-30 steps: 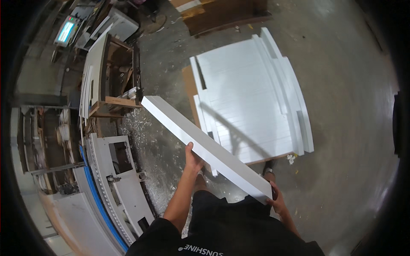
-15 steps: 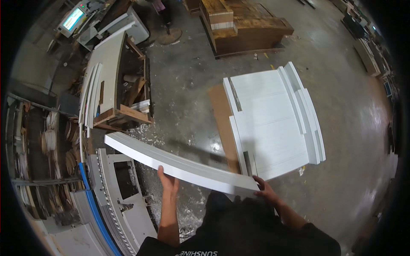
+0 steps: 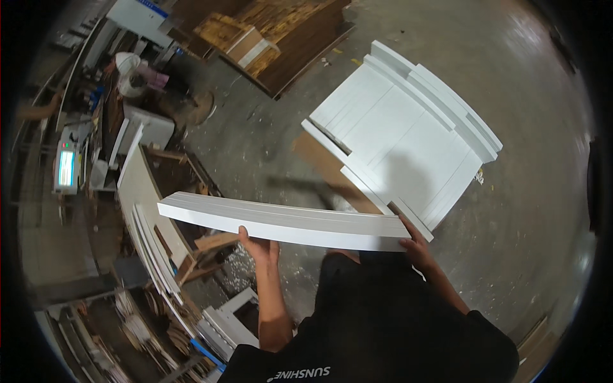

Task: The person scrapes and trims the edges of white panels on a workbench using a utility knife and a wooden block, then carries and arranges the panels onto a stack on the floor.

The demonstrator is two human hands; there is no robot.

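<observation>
A thick bundle of long white boards (image 3: 287,231) spans the view in front of my body, held between my two hands. Under its left half, my left hand (image 3: 260,249) supports it from below, thumb up against the near edge. My right hand (image 3: 416,247) is wrapped round the right end of the bundle. Just beyond that end lies a low, wide stack of white panels (image 3: 389,127), with narrower strips laid along its far and near sides. How many boards are in the bundle cannot be told.
A brown sheet (image 3: 325,169) shows under the panel stack's left side. Left stands a wooden workbench (image 3: 143,191) bearing white strips; a grey machine (image 3: 237,316) is nearer. Brown panels (image 3: 300,48) are piled far off. Another person (image 3: 142,78) is at the far left, beside a screen (image 3: 66,167).
My body has turned to the right, so the surroundings have swung round in view. The bundle, still in both hands, now lies nearly level across the picture instead of sloping down rightward.
</observation>
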